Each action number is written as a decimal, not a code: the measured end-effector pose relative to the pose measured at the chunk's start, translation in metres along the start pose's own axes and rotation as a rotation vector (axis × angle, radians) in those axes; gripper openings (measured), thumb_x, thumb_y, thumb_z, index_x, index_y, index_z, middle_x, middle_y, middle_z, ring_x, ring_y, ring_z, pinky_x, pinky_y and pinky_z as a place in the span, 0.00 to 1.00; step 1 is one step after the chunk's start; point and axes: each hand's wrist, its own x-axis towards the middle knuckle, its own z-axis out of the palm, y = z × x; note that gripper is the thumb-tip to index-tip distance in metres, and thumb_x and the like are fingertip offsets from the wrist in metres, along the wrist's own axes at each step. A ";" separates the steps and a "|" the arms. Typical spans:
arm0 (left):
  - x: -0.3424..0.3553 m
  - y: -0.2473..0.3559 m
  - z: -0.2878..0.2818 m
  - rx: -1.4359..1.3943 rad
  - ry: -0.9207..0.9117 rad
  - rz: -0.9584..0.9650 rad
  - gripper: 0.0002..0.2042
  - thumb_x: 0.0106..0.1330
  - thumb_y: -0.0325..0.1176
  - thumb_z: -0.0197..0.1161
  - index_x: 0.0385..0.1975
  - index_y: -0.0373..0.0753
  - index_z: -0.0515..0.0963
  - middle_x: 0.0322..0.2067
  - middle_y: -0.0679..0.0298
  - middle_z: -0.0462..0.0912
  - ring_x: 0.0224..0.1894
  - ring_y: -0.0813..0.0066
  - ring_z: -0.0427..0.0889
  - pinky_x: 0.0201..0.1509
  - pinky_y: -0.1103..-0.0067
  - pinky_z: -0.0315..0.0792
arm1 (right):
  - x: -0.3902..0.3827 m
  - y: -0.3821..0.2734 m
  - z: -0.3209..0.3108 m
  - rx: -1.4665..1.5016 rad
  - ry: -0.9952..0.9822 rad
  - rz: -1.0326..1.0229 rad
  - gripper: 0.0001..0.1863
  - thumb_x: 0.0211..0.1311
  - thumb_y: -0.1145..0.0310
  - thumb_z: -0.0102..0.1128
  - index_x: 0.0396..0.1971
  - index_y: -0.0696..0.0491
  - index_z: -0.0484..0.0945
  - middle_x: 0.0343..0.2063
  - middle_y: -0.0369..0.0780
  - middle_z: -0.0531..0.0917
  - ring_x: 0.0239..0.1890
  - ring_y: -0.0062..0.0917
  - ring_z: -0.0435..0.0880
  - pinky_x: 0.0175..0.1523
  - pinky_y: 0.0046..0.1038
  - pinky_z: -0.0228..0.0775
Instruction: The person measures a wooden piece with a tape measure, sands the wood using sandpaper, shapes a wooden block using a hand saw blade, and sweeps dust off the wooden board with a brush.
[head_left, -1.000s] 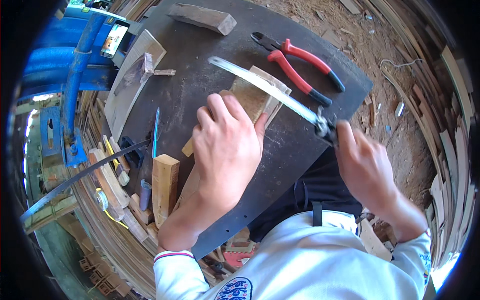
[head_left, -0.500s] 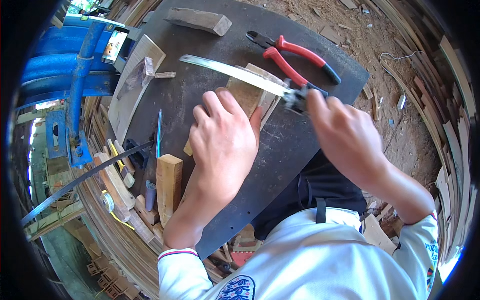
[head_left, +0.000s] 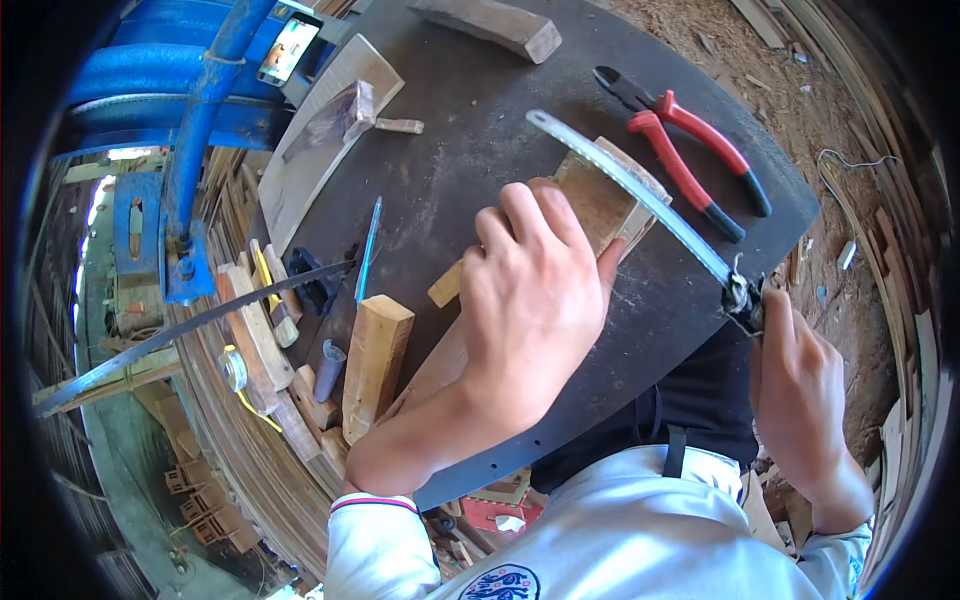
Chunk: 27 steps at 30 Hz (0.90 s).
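Observation:
My left hand (head_left: pixel 530 300) is closed around a brown wooden block (head_left: pixel 592 205) and presses it down on the dark tabletop (head_left: pixel 470 110). In my right hand (head_left: pixel 803 395) is the black handle of a small handsaw (head_left: pixel 640 192). Its narrow, toothed silver blade slants across the far right end of the block; whether it touches the wood I cannot tell. My left fingers curl over the near part of the block, hiding much of it. Red-handled cutting pliers (head_left: pixel 680 140) lie beyond the saw, jaws pointing away.
At the far edge lies a wooden offcut (head_left: pixel 500 25). To the left are a pale board (head_left: pixel 320 140), a blue pen-like stick (head_left: pixel 369 250), an upright wood block (head_left: pixel 378 350), a long saw blade (head_left: pixel 190 335) jutting outward, a tape measure (head_left: pixel 235 370) and a blue metal frame (head_left: pixel 205 120).
My right hand has drawn the saw back toward me and to the right, and its blade now slants more steeply. The view has shifted; my left hand keeps its hold on the block.

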 end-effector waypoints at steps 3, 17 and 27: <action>0.000 0.001 -0.001 0.017 0.010 0.012 0.27 0.76 0.54 0.63 0.47 0.29 0.73 0.40 0.50 0.76 0.42 0.53 0.85 0.38 0.66 0.84 | 0.008 0.007 0.020 -0.056 0.048 -0.002 0.09 0.69 0.75 0.58 0.45 0.55 0.72 0.25 0.45 0.79 0.27 0.43 0.87 0.31 0.44 0.79; 0.004 -0.002 0.001 0.126 0.030 0.032 0.29 0.73 0.57 0.65 0.48 0.30 0.75 0.39 0.57 0.76 0.40 0.65 0.85 0.37 0.75 0.83 | 0.018 0.010 0.022 -0.080 0.154 -0.147 0.10 0.67 0.80 0.60 0.46 0.56 0.74 0.24 0.44 0.77 0.26 0.43 0.86 0.31 0.43 0.77; 0.005 -0.004 0.002 0.096 0.096 0.063 0.27 0.73 0.55 0.66 0.45 0.30 0.74 0.39 0.54 0.76 0.39 0.58 0.85 0.37 0.70 0.84 | 0.009 0.011 0.027 -0.021 0.088 -0.033 0.08 0.68 0.75 0.59 0.45 0.56 0.73 0.28 0.44 0.82 0.29 0.41 0.89 0.31 0.41 0.81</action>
